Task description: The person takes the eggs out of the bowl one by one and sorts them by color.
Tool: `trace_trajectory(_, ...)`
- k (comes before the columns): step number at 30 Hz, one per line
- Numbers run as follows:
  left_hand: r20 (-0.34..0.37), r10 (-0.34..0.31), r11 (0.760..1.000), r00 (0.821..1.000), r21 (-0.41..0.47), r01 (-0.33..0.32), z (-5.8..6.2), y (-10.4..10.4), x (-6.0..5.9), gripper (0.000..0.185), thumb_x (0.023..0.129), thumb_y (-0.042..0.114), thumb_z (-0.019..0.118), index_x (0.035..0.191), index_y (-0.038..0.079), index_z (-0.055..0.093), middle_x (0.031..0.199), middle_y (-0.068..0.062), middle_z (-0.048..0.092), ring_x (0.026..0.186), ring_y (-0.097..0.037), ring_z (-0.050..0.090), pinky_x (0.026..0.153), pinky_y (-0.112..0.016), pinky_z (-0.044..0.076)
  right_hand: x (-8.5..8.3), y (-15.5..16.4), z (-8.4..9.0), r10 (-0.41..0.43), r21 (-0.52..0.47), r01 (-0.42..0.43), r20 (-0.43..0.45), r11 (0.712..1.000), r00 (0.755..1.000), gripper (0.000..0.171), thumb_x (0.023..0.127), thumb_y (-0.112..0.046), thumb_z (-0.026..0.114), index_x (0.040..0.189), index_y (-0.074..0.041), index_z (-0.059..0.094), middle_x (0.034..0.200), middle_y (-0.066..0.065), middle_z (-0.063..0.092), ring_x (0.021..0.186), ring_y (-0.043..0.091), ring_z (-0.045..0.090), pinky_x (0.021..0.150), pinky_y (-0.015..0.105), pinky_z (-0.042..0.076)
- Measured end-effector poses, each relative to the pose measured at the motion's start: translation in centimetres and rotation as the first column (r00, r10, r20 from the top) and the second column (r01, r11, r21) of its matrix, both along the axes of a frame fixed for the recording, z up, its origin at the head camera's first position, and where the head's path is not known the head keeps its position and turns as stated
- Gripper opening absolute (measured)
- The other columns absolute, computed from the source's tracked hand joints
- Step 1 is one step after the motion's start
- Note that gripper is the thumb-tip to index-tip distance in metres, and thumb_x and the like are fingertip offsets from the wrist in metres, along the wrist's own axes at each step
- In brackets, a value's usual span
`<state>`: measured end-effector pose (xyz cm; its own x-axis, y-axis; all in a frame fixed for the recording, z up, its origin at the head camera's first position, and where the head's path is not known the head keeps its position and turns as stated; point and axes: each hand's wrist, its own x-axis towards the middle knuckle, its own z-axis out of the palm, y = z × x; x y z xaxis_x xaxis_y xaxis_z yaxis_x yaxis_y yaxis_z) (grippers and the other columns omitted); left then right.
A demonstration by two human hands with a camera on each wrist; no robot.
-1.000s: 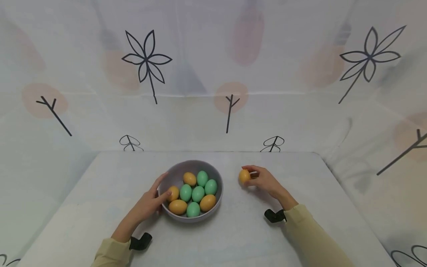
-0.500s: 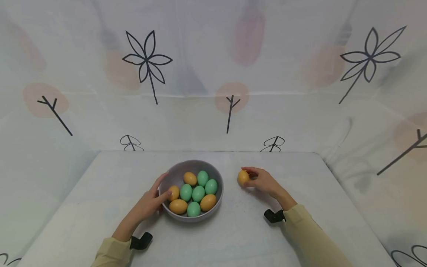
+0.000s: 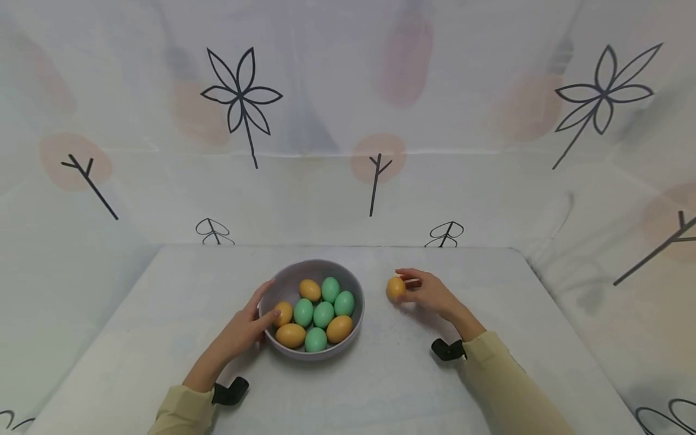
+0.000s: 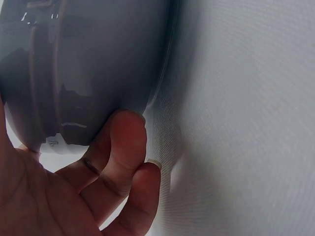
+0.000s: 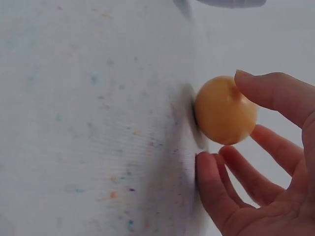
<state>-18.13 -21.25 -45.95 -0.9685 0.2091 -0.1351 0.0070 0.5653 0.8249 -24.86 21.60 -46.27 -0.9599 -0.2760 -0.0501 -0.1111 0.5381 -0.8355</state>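
A grey bowl [image 3: 290,283] stands on the white table, with several orange eggs [image 3: 339,329] and several green eggs [image 3: 323,315] inside. My left hand [image 3: 239,331] holds the bowl's left side, thumb over the rim and against an orange egg. In the left wrist view, its curled fingers [image 4: 129,142] lie against the outer wall, low near the table. To the right of the bowl, my right hand [image 3: 435,296] holds a single orange egg [image 3: 394,289]. In the right wrist view, the thumb [image 5: 275,91] presses that egg from one side, with a fingertip at the other; the egg is close over the tabletop.
The white table [image 3: 348,399] reaches back to a pale cloth backdrop [image 3: 315,199] printed with flowers and twigs. Black wrist mounts [image 3: 231,391] sit by both cuffs. Small coloured specks [image 5: 113,194] mark the tabletop near the right hand.
The orange egg at my right hand has shifted slightly left towards the bowl. The left hand and the bowl stay in place.
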Motion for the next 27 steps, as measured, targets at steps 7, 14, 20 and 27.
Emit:
trace_trajectory(7,-0.002,-0.011,1.0,1.0,-0.006,0.011,0.2,0.0,-0.1,0.07,0.1,0.048,0.055,0.158,0.034,0.018,0.073,-0.01,0.055,0.064,-0.023,0.054,0.063,-0.036,0.043,-0.4,-0.3,2.0,0.015,0.014,-0.014,-0.055,1.0,0.998,0.064,0.086,-0.019,0.078,0.143,-0.006,0.052,0.138,0.018,0.055,0.126,0.037,0.052,0.102,0.055,0.039)
trace_trajectory(14,-0.002,-0.01,1.0,1.0,-0.002,0.01,0.4,0.0,0.0,0.07,0.1,0.048,0.055,0.158,0.036,0.018,0.074,-0.01,0.056,0.064,-0.023,0.055,0.063,-0.036,0.043,-0.9,-2.7,4.2,0.081,0.0,-0.082,-0.11,0.997,0.991,0.055,0.089,-0.02,0.076,0.139,-0.01,0.057,0.135,0.017,0.057,0.127,0.039,0.05,0.103,0.048,0.041)
trace_trajectory(20,-0.001,-0.01,1.0,1.0,-0.001,0.01,0.3,0.0,-0.1,0.07,0.099,0.048,0.056,0.158,0.036,0.018,0.075,-0.01,0.056,0.065,-0.023,0.055,0.063,-0.036,0.043,-1.1,-6.0,6.1,0.128,-0.009,-0.13,-0.13,0.991,0.983,0.045,0.09,-0.02,0.075,0.133,-0.011,0.062,0.131,0.011,0.06,0.123,0.035,0.054,0.1,0.045,0.044)
trace_trajectory(27,0.01,-0.008,1.0,1.0,0.007,0.008,0.3,-0.1,0.0,0.07,0.099,0.048,0.056,0.158,0.036,0.018,0.073,-0.01,0.055,0.064,-0.024,0.055,0.063,-0.036,0.042,-1.5,-9.4,7.4,0.194,-0.029,-0.199,-0.13,0.98,0.972,0.039,0.092,-0.016,0.072,0.129,-0.009,0.065,0.129,0.007,0.062,0.122,0.031,0.056,0.096,0.042,0.048)
